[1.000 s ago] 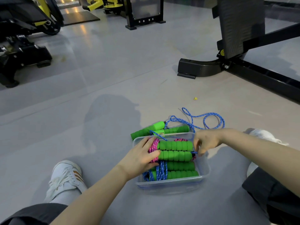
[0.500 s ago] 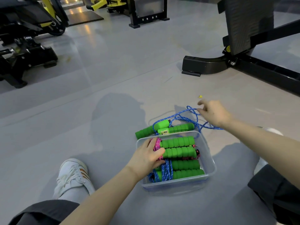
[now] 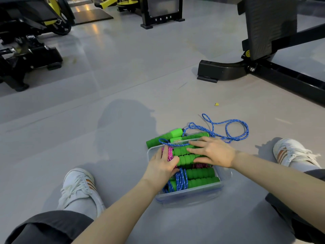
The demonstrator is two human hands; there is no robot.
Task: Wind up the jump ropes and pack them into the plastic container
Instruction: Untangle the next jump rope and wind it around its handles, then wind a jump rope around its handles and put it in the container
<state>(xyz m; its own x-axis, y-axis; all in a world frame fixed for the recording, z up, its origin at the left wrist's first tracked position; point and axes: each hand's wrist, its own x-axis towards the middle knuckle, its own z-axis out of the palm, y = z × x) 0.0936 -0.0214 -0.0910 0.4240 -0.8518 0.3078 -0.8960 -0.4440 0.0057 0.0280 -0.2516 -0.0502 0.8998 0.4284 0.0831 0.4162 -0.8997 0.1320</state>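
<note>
A clear plastic container (image 3: 191,195) sits on the grey floor between my legs. Inside lie wound jump ropes with green foam handles (image 3: 200,173), one with pink cord (image 3: 168,154), one with blue cord (image 3: 181,180). My left hand (image 3: 162,167) presses down on the pink coil at the container's left side. With straight fingers, my right hand (image 3: 213,152) lies flat on the upper green handles. A loose blue jump rope (image 3: 233,128) lies on the floor behind the container, its green handles (image 3: 163,139) against the far rim.
A black exercise bench base (image 3: 221,71) stands at the back right, its frame running to the right edge. Black and yellow gym machines (image 3: 26,50) stand at the back left. My white sneakers (image 3: 79,189) flank the container. A small yellow scrap (image 3: 216,104) lies on the floor.
My right hand has come back from the loose blue rope on the floor and now lies flat on the handles in the container. The left hand has stayed on the pink coil.
</note>
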